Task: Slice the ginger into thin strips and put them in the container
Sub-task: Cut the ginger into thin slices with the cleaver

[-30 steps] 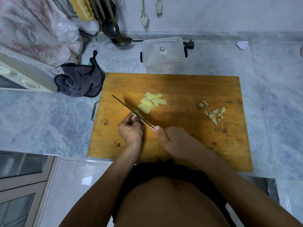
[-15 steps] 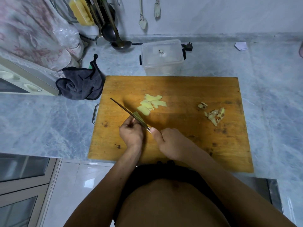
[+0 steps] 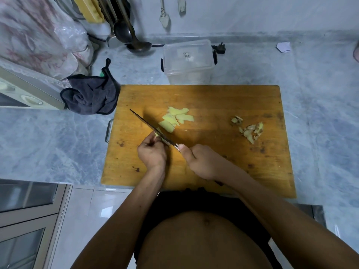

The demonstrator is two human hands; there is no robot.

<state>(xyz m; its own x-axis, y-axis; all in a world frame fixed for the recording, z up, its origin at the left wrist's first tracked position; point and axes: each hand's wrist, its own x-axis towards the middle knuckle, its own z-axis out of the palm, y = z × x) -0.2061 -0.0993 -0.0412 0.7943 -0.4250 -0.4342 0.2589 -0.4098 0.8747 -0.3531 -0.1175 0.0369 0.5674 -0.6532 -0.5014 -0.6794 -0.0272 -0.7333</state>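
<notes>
On board (image 3: 213,98): left hand (image 3: 152,152) pinches ginger (image 3: 157,133); right hand (image 3: 202,162) grips knife (image 3: 147,124).

Pale ginger slices (image 3: 175,118) fanned mid-board – lidded clear container (image 3: 188,62) behind.

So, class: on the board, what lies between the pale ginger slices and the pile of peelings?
Only bare cutting board between ginger slices and peelings, in the head view.

The cutting board (image 3: 213,101) is wood, orange-brown and matt, with dark spots on it. The container (image 3: 188,61) is see-through plastic, and the counter (image 3: 58,136) looks like smooth, gray-blue stone. The rag (image 3: 91,94) is soft dark cloth, and the ladle (image 3: 138,45) is shiny metal.
</notes>
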